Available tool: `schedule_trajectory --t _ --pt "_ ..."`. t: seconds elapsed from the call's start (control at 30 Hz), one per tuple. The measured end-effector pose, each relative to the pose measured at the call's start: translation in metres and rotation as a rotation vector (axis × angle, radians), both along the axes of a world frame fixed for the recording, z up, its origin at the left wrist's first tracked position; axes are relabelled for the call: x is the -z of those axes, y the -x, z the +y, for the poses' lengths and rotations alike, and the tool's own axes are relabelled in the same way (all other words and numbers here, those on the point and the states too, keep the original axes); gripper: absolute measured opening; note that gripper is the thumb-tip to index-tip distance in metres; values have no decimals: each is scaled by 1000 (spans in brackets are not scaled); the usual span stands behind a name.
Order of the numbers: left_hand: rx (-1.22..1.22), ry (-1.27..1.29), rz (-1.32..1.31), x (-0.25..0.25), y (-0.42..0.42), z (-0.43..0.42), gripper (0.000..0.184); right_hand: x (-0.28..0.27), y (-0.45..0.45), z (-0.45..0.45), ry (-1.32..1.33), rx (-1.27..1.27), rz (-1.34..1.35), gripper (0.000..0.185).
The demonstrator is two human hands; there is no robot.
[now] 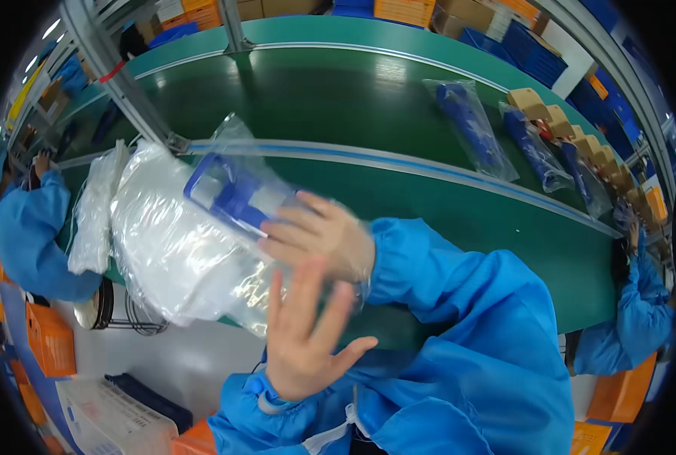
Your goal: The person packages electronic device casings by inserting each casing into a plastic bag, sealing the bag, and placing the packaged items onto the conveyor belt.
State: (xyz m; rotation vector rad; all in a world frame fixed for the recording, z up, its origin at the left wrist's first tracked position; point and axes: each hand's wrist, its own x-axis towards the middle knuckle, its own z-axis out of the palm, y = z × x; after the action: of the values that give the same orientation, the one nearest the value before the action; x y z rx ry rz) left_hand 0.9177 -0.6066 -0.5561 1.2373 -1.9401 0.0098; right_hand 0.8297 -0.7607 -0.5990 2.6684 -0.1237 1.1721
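A blue plastic part in a clear bag lies slanted on a pile of clear plastic bags. My right hand reaches in from the right with fingers stretched over the lower end of the bagged part; its thumb is hidden. Below it, my left hand is raised with fingers spread and thumb out to the right, slightly blurred and holding nothing. Its fingertips overlap the right hand in view; I cannot tell whether they touch.
Beyond the green work surface, a conveyor belt carries bagged blue parts and tan blocks. A metal post rises at the left. Co-workers in blue sleeves are at both sides. Orange bins stand lower left.
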Motion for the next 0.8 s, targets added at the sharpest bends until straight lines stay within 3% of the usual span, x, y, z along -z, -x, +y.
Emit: schedule_trajectory --t 0.13,0.27,0.43,0.5,0.67,0.8 --pt "-270 -328 -86 13 -22 -6 78 -12 16 -58 16 252 -46 32" --pt "-551 -423 -193 60 -47 -9 80 14 44 -156 38 441 -77 36" --pt "-670 -411 -208 75 -82 -11 77 55 88 -224 -155 636 -56 47" --pt "-715 -422 -244 75 -89 -10 76 57 99 -226 -274 789 129 57" --pt "-785 -379 -242 76 -127 -12 71 46 108 -193 -260 798 371 55" --pt "-694 -292 -142 61 -137 -14 57 18 102 -144 -456 899 609 26"
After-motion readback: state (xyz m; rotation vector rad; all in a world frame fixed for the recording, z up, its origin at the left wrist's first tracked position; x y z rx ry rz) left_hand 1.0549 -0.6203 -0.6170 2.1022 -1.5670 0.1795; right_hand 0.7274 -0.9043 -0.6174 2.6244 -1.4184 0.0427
